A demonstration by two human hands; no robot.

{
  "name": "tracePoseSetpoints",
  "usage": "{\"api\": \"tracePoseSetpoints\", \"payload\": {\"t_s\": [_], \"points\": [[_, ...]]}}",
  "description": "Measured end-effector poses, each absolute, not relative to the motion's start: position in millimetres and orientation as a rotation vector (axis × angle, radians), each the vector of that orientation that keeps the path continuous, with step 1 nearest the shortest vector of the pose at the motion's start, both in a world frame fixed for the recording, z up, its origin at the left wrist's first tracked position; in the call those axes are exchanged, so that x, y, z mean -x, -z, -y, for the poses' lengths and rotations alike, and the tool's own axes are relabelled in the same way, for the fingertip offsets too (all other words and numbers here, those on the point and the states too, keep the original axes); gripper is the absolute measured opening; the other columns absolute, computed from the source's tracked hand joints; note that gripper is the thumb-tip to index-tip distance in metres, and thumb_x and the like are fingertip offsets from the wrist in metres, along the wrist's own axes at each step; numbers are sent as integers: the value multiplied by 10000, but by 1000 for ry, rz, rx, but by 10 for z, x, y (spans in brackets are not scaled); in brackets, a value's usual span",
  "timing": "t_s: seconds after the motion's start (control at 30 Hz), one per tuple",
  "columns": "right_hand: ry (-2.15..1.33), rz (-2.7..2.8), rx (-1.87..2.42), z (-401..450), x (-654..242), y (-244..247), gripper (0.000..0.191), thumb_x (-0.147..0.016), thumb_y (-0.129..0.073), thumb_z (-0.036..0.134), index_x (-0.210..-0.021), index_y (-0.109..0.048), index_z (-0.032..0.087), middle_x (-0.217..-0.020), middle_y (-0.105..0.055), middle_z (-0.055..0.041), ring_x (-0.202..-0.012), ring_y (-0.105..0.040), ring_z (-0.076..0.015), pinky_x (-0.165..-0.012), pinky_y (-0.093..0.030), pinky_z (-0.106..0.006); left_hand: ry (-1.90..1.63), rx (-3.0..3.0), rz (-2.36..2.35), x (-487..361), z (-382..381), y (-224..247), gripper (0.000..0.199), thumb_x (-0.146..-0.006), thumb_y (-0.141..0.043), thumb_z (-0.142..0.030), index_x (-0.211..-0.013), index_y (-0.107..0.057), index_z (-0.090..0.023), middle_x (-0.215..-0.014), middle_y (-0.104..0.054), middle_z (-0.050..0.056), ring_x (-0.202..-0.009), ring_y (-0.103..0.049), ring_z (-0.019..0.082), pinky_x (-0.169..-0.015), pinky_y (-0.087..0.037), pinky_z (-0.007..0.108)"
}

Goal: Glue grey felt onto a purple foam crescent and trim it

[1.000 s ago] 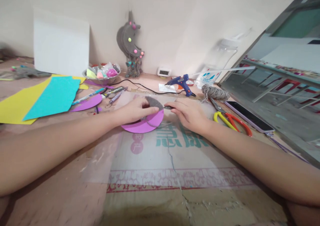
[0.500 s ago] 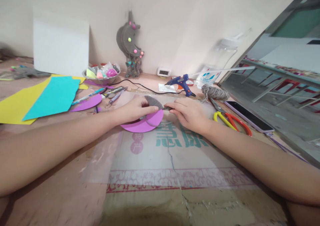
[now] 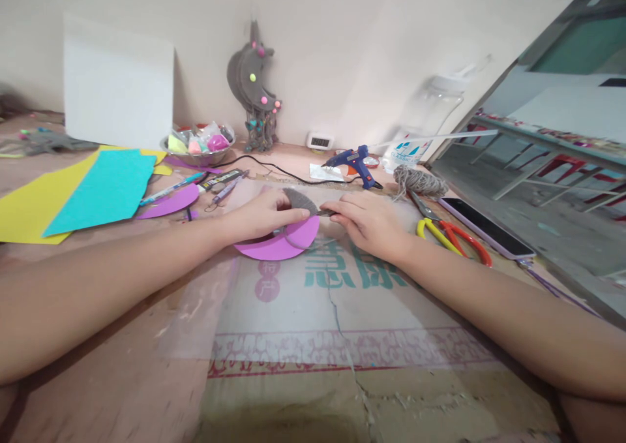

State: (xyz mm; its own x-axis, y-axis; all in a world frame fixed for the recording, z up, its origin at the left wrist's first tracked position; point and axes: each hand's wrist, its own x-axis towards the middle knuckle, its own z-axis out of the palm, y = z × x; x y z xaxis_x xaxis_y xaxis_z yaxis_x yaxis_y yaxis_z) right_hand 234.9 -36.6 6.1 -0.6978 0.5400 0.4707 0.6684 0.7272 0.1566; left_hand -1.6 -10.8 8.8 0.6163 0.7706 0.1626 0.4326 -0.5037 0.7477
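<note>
A purple crescent-shaped piece (image 3: 274,247), partly wound with grey yarn (image 3: 300,200), lies over the printed plastic sheet (image 3: 293,312). My left hand (image 3: 267,211) is closed on the piece, its thumb along the upper edge and its other fingers mostly hidden behind. Just right of it, my right hand (image 3: 364,218) pinches a short dark grey strand at the wound end with thumb and forefinger. A thin loop of yarn crosses the purple surface below the left thumb.
Behind are a blue glue gun (image 3: 359,166), a bowl of small items (image 3: 198,159) and a grey moon ornament (image 3: 252,77). At right lie a yarn bundle (image 3: 420,182), scissors (image 3: 452,234) and a phone (image 3: 489,228). Cyan (image 3: 102,192) and yellow sheets (image 3: 44,195) lie left.
</note>
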Motion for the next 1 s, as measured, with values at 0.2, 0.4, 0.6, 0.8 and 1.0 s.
{"api": "tracePoseSetpoints", "payload": {"t_s": [0.2, 0.4, 0.6, 0.8, 1.0], "points": [[496, 2532, 927, 366, -2359, -54, 318, -974, -384, 271, -1113, -638, 141, -838, -654, -77, -790, -563, -204, -696, -386, -331, -633, -2163, -1005, 10, 119, -98, 434, -819, -536, -508, -561, -503, -160, -546, -437, -24, -532, -400, 108, -496, -277, 258], [513, 2519, 873, 350, -2359, -41, 304, -974, -395, 253, -1105, -640, 128, -843, -664, -77, -791, -578, -197, -680, -390, -324, -649, -2147, -934, 13, 134, -121, 399, -833, -542, -456, -576, -517, -152, -551, -449, -33, -525, -398, 95, -476, -277, 236], [454, 2518, 890, 360, -2344, -48, 317, -973, -377, 239, -1090, -644, 114, -877, -680, -100, -798, -591, -204, -688, -417, -329, -671, -2137, -911, 4, 127, -115, 380, -830, -545, -438, -590, -533, -144, -573, -471, -30, -549, -425, 99, -483, -301, 226], [402, 2467, 889, 357, -2365, -40, 321, -969, -384, 265, -1127, -628, 129, -947, -683, -106, -836, -601, -210, -730, -455, -335, -658, -2141, -870, -4, 116, -103, 349, -847, -528, -396, -610, -532, -141, -595, -489, -33, -562, -420, 93, -520, -319, 227], [382, 2509, 894, 366, -2348, -50, 321, -963, -393, 256, -1126, -631, 115, -954, -687, -115, -844, -608, -222, -733, -469, -347, -600, -2190, -978, 6, 101, -88, 414, -846, -506, -482, -612, -523, -142, -596, -482, -19, -579, -434, 111, -533, -306, 248]]}}
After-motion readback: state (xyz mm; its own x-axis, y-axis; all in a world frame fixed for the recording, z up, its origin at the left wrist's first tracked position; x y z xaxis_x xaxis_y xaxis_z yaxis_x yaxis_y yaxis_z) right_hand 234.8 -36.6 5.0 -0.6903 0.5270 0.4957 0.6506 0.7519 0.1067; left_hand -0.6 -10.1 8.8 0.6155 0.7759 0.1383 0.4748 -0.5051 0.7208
